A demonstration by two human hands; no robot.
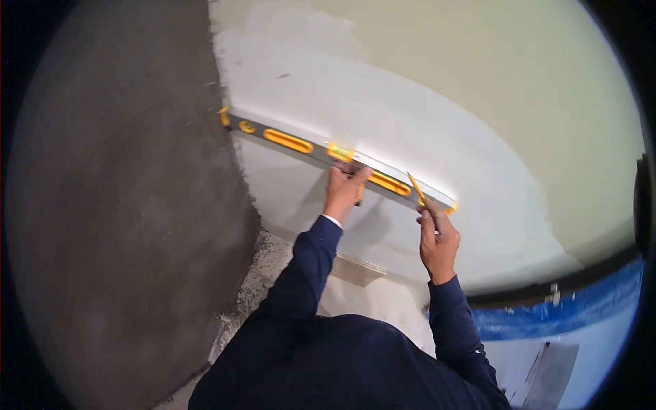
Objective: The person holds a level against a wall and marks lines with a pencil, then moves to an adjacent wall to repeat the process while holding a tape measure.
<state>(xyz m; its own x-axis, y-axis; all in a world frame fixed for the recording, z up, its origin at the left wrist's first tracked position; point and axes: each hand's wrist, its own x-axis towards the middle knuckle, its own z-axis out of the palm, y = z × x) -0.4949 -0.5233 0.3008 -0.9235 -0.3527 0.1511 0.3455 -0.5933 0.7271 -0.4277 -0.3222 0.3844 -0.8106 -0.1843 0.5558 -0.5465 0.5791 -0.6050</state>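
Observation:
A long grey spirit level (318, 154) with yellow inserts and end caps lies against the white wall (307, 75), its left end at the corner with the dark grey wall. My left hand (346, 190) grips the level near its middle, just below the yellow centre vial. A small dark and yellow item, too small to name, shows beside that hand. My right hand (438, 236) is closed around a yellow pencil (415, 186), whose tip points up at the level's top edge near the right end.
The dark grey wall (130, 191) fills the left side. Below are a rough speckled floor edge (263, 273) and a ridged strip (357, 270). At the lower right, a dark curved edge (519, 294) runs above a blue band (547, 319).

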